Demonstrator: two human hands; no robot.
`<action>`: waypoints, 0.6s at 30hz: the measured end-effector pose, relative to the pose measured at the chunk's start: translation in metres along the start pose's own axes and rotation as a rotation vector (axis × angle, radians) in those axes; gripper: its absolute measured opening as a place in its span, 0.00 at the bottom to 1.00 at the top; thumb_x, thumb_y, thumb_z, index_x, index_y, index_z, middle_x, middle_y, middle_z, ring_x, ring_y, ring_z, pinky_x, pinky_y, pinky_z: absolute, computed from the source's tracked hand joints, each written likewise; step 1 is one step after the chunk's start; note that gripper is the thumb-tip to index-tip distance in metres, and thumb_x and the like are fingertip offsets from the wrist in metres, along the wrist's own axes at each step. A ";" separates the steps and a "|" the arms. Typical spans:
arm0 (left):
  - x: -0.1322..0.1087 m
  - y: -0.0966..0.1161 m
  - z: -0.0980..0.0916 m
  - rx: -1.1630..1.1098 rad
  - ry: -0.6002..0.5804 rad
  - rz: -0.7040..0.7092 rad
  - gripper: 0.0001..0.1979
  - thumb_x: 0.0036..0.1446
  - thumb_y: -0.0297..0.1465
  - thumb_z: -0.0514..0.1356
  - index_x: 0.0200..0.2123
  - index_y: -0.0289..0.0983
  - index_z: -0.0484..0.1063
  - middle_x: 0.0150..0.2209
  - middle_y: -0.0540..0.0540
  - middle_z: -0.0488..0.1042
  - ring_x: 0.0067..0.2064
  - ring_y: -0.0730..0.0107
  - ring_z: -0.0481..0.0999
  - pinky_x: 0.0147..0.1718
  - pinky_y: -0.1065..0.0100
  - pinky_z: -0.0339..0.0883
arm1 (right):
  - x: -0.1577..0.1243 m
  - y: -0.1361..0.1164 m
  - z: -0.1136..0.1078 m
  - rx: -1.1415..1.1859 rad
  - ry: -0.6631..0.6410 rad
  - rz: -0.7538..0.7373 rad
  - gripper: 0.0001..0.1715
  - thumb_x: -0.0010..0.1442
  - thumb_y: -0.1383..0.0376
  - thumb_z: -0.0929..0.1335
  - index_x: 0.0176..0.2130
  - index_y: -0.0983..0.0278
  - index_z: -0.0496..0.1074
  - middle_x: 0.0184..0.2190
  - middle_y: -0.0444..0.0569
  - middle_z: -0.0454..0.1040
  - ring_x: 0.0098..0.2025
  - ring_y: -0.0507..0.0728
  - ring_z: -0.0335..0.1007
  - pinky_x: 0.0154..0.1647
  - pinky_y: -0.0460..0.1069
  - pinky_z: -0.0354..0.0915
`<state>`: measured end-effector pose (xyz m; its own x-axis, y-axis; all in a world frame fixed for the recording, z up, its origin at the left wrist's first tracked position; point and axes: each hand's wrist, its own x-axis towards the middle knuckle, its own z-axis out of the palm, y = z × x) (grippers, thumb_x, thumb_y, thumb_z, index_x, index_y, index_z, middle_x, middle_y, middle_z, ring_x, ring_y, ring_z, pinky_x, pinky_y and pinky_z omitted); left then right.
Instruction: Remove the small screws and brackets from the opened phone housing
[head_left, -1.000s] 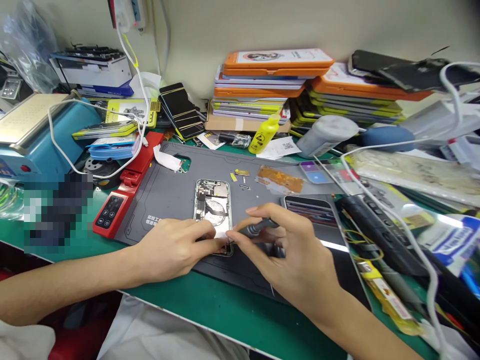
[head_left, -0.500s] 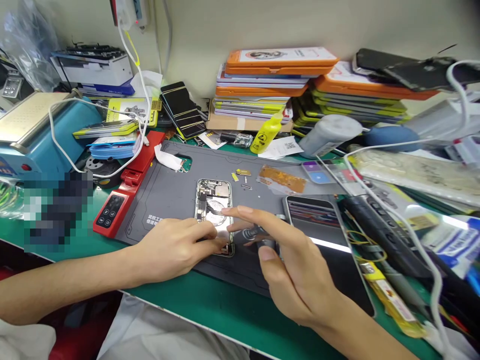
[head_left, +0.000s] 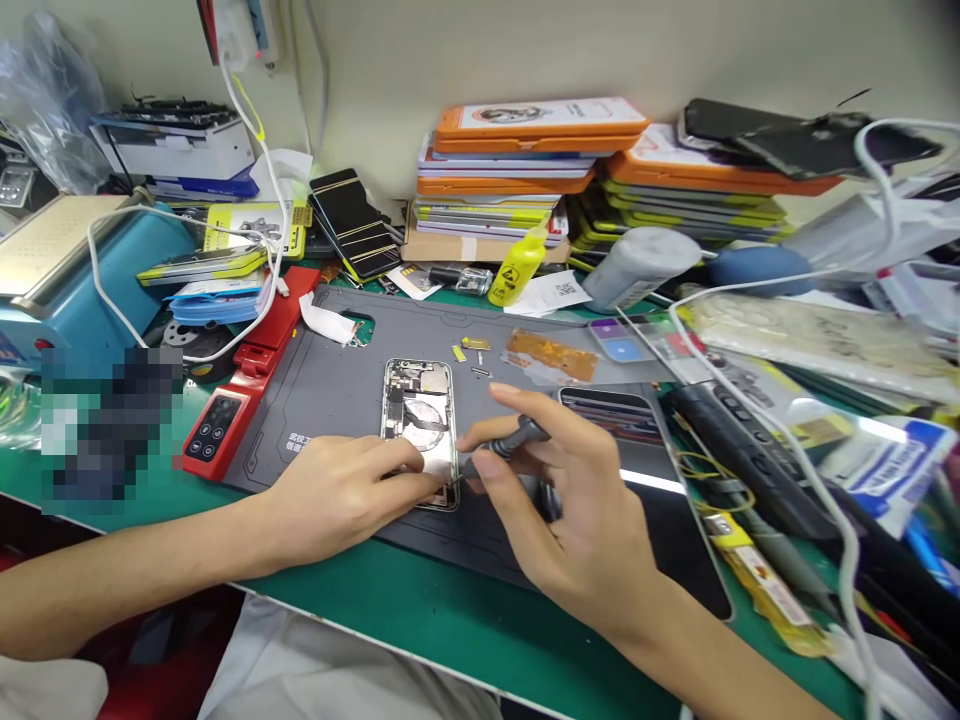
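Note:
An opened phone (head_left: 433,382), its inner parts exposed, lies on a dark grey work mat (head_left: 341,380). My left hand (head_left: 349,490) is closed at the phone's lower left, with thumb and fingers pressed on its lower part, which they partly cover. In my right hand (head_left: 581,490) a dark screwdriver (head_left: 517,438) is gripped between thumb and fingers, slanting down to the left. Its tip is at the phone's lower right edge; exact contact is too small to make out. Small loose parts (head_left: 475,343) lie on the mat just above the phone.
A black screen panel (head_left: 637,520) lies right of my right hand. Red control bar (head_left: 217,430) edges the mat on the left. Behind stand a yellow bottle (head_left: 517,268) and stacked orange boxes (head_left: 540,140). Tools and a white cable (head_left: 814,480) crowd the right side.
My right hand has closed round the screwdriver and its tip has come to the phone's lower right edge. My left hand stays on the phone. The whole view has shifted slightly.

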<state>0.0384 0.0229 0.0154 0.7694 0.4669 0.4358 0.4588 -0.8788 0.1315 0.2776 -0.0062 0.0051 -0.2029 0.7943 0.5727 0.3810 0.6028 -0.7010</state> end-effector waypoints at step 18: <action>0.002 0.000 -0.001 -0.011 0.032 -0.038 0.22 0.86 0.35 0.52 0.44 0.39 0.83 0.40 0.49 0.86 0.34 0.72 0.85 0.29 0.68 0.71 | 0.000 0.000 0.000 0.149 0.014 0.008 0.37 0.77 0.74 0.66 0.76 0.47 0.59 0.49 0.50 0.81 0.48 0.59 0.86 0.42 0.53 0.85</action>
<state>0.0395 0.0233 0.0175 0.7369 0.4963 0.4590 0.4819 -0.8619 0.1582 0.2777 -0.0067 0.0055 -0.1874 0.7988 0.5717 0.2446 0.6017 -0.7604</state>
